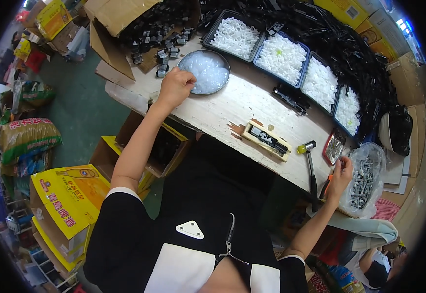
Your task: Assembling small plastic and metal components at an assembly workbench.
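My left hand (pixel 176 88) is over the near left rim of a round metal dish (pixel 205 73) filled with whitish, translucent small stuff. Its fingertips are pinched together; whatever they hold is too small to make out. My right hand (pixel 340 179) is at the bench's right end, between a hammer (pixel 311 171) and a clear plastic bag (pixel 364 183) of small metal parts. Its thumb and fingers are drawn together, and what is in them cannot be made out. Between the hands, a black mechanism (pixel 267 140) lies in a cream-coloured holder (pixel 284 157) near the bench's front edge.
Dark trays (pixel 258 54) of small white plastic parts line the back, before a heap of black parts (pixel 340 44). A red-rimmed tray (pixel 334 148) holds small metal pins. One black piece (pixel 291 100) lies mid-bench. An open cardboard box (pixel 110 53) stands at the far left.
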### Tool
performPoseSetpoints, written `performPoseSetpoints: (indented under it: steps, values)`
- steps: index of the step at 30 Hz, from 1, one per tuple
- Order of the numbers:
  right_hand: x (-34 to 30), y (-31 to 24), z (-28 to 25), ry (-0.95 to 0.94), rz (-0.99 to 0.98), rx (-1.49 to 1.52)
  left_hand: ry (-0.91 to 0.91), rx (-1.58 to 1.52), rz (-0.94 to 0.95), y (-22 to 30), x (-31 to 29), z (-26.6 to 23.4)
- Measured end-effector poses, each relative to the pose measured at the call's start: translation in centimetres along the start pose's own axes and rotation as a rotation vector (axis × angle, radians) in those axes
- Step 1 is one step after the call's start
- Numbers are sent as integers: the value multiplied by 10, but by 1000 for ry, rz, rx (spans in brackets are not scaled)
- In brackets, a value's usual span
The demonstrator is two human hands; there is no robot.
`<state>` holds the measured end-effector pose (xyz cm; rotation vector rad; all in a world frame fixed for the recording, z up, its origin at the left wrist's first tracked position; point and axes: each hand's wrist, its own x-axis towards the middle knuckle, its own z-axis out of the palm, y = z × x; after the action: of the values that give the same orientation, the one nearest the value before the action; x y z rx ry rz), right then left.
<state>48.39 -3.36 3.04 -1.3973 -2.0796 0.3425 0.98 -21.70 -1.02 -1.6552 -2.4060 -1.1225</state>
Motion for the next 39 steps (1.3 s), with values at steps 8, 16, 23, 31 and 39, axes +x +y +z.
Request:
performPoseSetpoints:
  steps: [8,16,23,31,39]
  values:
    - [-10,-2,1,-79,-66,-102,24,10,-35,5,0,-3]
    - [-21,-70,21,-196,-184,94,129,-614,-339,29,-7,-13]
    - [-24,-140,64,-347,-420,496,-212,-1285,-323,116,-21,22]
    - [-21,-147,61,-295,-402,471,-315,-1274,-251,142,-24,46]
    - [-20,-147,61,-292,-449,403,-198,-953,123,144,-24,48]
